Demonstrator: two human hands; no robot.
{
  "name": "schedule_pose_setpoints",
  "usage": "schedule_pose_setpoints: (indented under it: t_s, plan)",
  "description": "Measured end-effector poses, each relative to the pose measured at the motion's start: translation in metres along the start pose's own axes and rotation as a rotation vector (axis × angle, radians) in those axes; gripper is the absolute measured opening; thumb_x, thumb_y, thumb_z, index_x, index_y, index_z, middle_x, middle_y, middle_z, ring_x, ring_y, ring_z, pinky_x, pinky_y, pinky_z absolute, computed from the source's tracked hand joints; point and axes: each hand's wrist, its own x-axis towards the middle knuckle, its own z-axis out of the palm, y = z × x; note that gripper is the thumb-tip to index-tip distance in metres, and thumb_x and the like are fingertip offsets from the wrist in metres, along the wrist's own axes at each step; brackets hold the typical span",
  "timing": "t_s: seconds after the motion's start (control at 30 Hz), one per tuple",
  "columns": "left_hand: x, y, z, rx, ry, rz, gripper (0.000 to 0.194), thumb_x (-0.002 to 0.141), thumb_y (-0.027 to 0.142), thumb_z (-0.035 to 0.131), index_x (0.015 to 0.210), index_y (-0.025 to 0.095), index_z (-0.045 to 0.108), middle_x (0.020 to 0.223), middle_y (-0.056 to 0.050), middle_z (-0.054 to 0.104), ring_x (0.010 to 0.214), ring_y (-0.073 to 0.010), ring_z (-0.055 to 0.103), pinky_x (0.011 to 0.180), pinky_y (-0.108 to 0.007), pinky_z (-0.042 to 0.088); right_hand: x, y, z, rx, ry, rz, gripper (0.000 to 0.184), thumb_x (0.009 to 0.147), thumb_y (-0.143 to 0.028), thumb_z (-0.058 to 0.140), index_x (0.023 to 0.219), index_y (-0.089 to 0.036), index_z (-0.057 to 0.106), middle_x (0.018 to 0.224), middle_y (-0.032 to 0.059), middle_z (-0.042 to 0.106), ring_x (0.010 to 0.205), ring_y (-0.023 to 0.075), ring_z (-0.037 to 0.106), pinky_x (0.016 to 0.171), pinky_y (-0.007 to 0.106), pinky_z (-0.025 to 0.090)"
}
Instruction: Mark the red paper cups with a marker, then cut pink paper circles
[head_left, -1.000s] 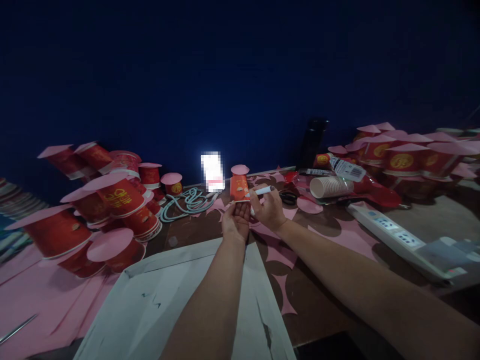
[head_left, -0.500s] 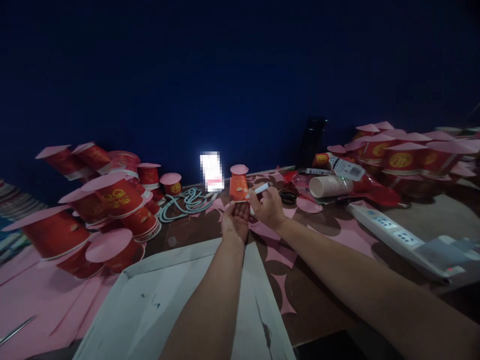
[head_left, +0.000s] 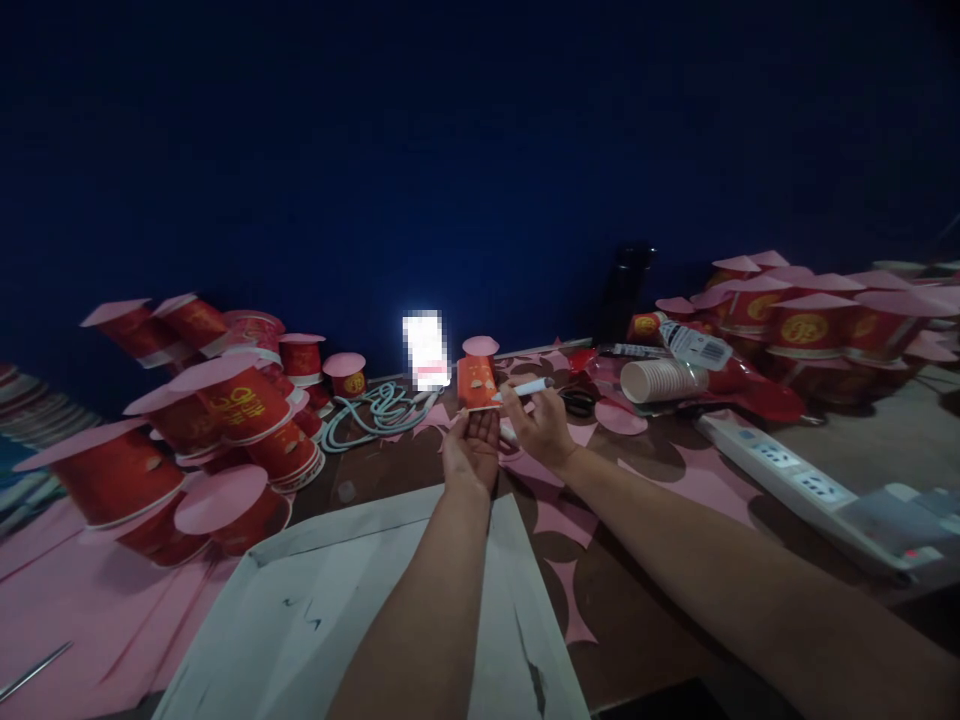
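One red cup [head_left: 475,380] sat just beyond the left hand [head_left: 470,455], long axis pointing away, that hand's hold unclear to me; the right hand [head_left: 541,425] pinched a white marker [head_left: 531,386], tip near the rim.

We're seeing a power strip [head_left: 795,471] lying at right | a pale cable [head_left: 384,405] is coiling beside a glowing screen [head_left: 425,350] | a dark cylinder [head_left: 626,290] is standing at back
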Motion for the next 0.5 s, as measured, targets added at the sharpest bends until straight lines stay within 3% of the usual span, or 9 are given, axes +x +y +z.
schedule_pose_setpoints:
  t_s: [0.1,0.2,0.3,0.43,0.5]
  plan:
    - [-0.001,0.001,0.000,-0.013,-0.023,0.004,0.013,0.080,0.010,0.049,0.078,0.014,0.061,0.075,-0.006,0.067,0.079,-0.0155,0.067,0.082,-0.031,0.052,0.002,0.002,0.001,0.224,0.024,0.166,0.024,0.088,-0.038,0.047,0.098,-0.023,0.062,0.084,0.0037,0.067,0.072,0.0164,0.061,0.067,0.030,0.048]
    - [-0.001,0.002,0.000,-0.015,-0.028,0.009,0.011,0.078,0.010,0.051,0.081,0.013,0.062,0.074,-0.006,0.068,0.077,-0.0162,0.067,0.079,-0.031,0.053,0.003,0.012,0.006,0.422,0.035,0.387,0.031,0.087,-0.045,0.046,0.105,-0.023,0.060,0.070,0.0006,0.064,0.059,0.0149,0.060,0.059,0.030,0.049]
    - [-0.002,0.002,0.001,-0.015,-0.021,0.000,0.010,0.078,0.010,0.052,0.080,0.013,0.061,0.073,-0.006,0.068,0.075,-0.0161,0.067,0.077,-0.032,0.054,0.004,0.022,0.013,0.547,0.085,0.541,0.033,0.079,-0.048,0.056,0.099,-0.022,0.058,0.082,0.0026,0.066,0.069,0.0167,0.064,0.060,0.030,0.052]
    - [-0.003,0.002,0.002,0.005,-0.034,-0.025,0.010,0.079,0.011,0.052,0.080,0.013,0.061,0.073,-0.007,0.068,0.075,-0.0162,0.067,0.076,-0.032,0.055,0.003,0.022,0.019,0.762,-0.041,0.780,0.037,0.071,-0.050,0.063,0.095,-0.024,0.054,0.084,0.0003,0.065,0.064,0.0148,0.062,0.052,0.027,0.049]
    - [-0.003,0.002,0.002,0.021,-0.035,-0.034,0.010,0.079,0.011,0.052,0.080,0.012,0.062,0.074,-0.007,0.068,0.075,-0.0165,0.067,0.076,-0.033,0.055,0.003,0.019,0.020,0.833,-0.100,0.809,0.037,0.069,-0.049,0.066,0.093,-0.022,0.055,0.079,-0.0006,0.064,0.064,0.0134,0.062,0.055,0.026,0.050]
